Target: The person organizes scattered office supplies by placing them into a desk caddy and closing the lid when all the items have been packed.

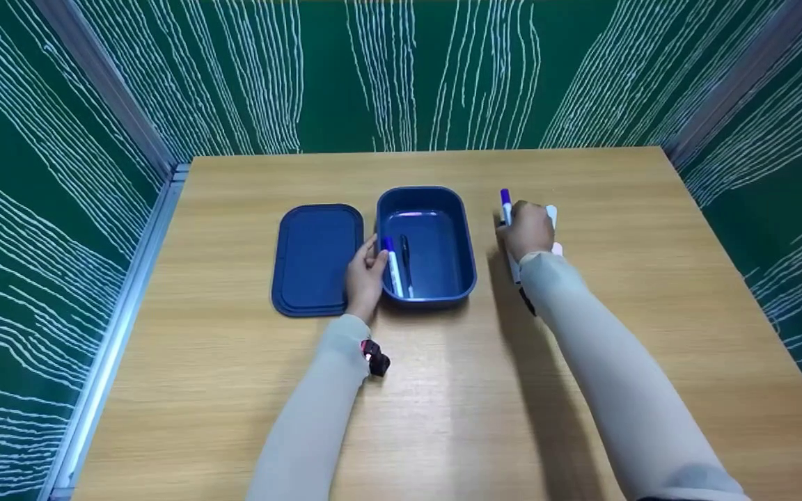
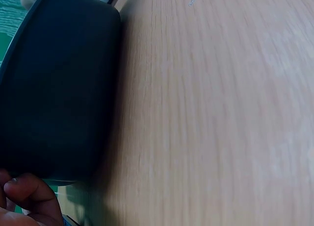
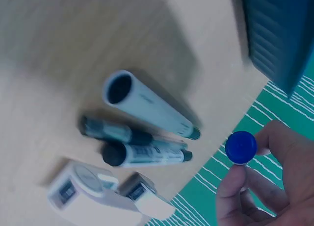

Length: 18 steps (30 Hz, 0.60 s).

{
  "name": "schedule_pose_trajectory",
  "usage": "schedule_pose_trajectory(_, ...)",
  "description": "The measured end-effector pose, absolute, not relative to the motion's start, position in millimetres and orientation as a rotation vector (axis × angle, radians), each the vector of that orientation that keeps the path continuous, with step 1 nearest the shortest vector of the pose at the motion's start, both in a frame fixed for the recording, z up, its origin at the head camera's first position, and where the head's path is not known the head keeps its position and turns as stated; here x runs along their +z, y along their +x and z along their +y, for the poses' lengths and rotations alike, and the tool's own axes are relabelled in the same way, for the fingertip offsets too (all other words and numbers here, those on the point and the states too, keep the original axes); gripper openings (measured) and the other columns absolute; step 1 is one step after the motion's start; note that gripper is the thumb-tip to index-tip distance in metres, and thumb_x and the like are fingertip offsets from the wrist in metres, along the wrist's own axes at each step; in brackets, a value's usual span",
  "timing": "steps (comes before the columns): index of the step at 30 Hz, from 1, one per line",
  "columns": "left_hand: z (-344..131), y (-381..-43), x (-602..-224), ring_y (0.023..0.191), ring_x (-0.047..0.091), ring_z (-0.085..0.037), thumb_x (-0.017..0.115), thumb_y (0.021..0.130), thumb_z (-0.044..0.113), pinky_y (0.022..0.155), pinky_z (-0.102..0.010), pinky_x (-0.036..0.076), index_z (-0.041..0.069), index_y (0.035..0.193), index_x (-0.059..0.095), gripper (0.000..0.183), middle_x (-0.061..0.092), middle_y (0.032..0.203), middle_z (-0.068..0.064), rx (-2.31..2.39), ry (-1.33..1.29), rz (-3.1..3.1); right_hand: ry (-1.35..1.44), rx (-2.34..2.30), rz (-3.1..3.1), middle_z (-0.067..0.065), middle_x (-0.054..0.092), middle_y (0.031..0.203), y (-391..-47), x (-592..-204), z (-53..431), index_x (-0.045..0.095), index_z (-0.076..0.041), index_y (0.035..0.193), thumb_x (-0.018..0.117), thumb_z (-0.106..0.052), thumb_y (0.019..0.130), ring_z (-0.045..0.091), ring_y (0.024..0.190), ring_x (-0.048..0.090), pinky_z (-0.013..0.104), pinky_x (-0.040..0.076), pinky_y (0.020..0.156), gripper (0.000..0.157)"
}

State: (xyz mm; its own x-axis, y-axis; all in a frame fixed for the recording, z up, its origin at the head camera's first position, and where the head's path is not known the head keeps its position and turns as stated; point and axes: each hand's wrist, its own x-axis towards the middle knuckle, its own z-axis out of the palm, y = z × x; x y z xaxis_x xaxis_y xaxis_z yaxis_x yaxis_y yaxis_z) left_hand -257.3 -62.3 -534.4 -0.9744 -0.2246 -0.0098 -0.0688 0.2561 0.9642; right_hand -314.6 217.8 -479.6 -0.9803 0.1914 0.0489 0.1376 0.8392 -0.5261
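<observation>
A dark blue plastic box [image 1: 443, 296] stands near the middle of the wooden table. Inside, along its left wall, lie a white marker with a blue cap [image 1: 395, 268] and a slim black pen [image 1: 405, 254]. My left hand [image 1: 365, 277] grips the box's left side, thumb at the rim; in the left wrist view its curled fingers [image 2: 32, 194] meet the box edge. To the right of the box, my right hand [image 1: 530, 229] pinches another white marker with a blue end [image 3: 241, 147] between thumb and finger. Its barrel is mostly hidden by the hand.
A flat blue lid [image 1: 317, 261] lies left of the box. Under and beside my right hand are a thick white marker [image 3: 152, 108], darker-ended pens [image 3: 152, 155], a white rounded item with a label [image 3: 93, 196] and a small grey-and-white block [image 3: 147, 194]. Green walls [image 1: 338, 76] surround the table.
</observation>
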Motion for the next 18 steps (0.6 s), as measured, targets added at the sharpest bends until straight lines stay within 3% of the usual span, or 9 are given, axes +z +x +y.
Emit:
schedule_pose_trajectory(8,-63,-257,-533,0.081,0.057,-0.015,0.062,0.097,0.023,0.073,-0.028,0.046,0.017,0.141,0.056,0.045,0.061,0.085,-0.003,-1.832,0.328,-2.406,-0.344,0.931,-2.961,0.02,0.063,0.111,-321,-453,214,0.063,0.004,0.121,0.066,-0.011,0.089,0.031,0.096,0.059,0.046,0.051,0.088,0.035)
schedule_pose_trajectory(18,-62,-256,-533,0.081,0.057,-0.016,0.063,0.097,0.021,0.075,-0.029,0.046,0.016,0.14,0.056,0.044,0.062,0.087,-0.005,-1.837,0.306,-2.394,-0.393,1.032,-2.935,0.017,0.062,0.11,-318,-442,216,0.062,0.002,0.123,0.067,-0.014,0.09,0.029,0.095,0.057,0.042,0.051,0.085,0.037)
